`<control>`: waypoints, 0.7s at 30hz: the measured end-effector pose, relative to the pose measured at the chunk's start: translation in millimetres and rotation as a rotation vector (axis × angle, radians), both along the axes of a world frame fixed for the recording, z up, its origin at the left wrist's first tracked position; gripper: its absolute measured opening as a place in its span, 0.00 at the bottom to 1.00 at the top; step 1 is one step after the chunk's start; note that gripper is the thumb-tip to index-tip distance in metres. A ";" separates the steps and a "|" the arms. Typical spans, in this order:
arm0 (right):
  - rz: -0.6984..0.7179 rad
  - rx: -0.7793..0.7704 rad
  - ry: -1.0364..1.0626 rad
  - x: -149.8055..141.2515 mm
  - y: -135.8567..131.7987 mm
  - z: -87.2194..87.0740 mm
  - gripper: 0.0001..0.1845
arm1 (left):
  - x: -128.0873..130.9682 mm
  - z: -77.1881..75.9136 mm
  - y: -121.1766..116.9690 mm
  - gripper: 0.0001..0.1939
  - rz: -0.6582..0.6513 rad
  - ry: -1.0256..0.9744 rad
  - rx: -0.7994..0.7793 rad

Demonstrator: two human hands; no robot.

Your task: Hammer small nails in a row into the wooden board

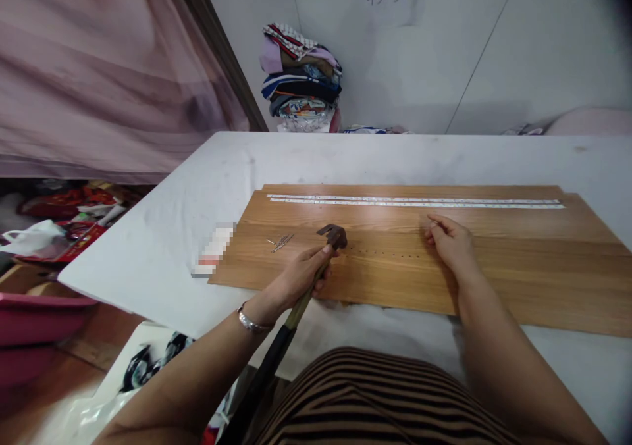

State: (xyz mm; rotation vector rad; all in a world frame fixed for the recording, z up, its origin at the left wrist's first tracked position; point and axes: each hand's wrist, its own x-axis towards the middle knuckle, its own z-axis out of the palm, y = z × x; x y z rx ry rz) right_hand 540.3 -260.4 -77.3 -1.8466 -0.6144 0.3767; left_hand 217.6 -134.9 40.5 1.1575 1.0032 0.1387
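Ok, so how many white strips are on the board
2. The far strip lies lengthwise near the board's far edge; the near strip runs alongside it, nearer the person. Neither looks covered.

My hammer (280, 345) runs off the bottom edge, the board (390, 290) off the right. I can't tell whether my right hand (451, 244) pinches anything; the dark specks (382, 253) are too small to identify.

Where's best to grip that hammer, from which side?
Probably the black lower handle of the hammer, from the right: that stretch is free, long and straight, slanting toward the body, while the left hand wraps just below the head and the left forearm lies along the other side.
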 end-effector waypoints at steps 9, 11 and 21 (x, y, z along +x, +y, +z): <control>0.011 -0.013 -0.048 2.3 -1.0 -4.0 0.24 | 0.3 -2.2 1.1 0.24 0.027 0.017 -0.053; 0.004 -0.016 -0.053 2.6 -0.8 -4.5 0.23 | 0.0 -2.7 1.6 0.24 0.036 0.019 -0.055; 0.020 -0.015 -0.072 1.0 -0.9 -3.0 0.23 | -1.1 6.1 -0.6 0.24 0.042 0.020 -0.066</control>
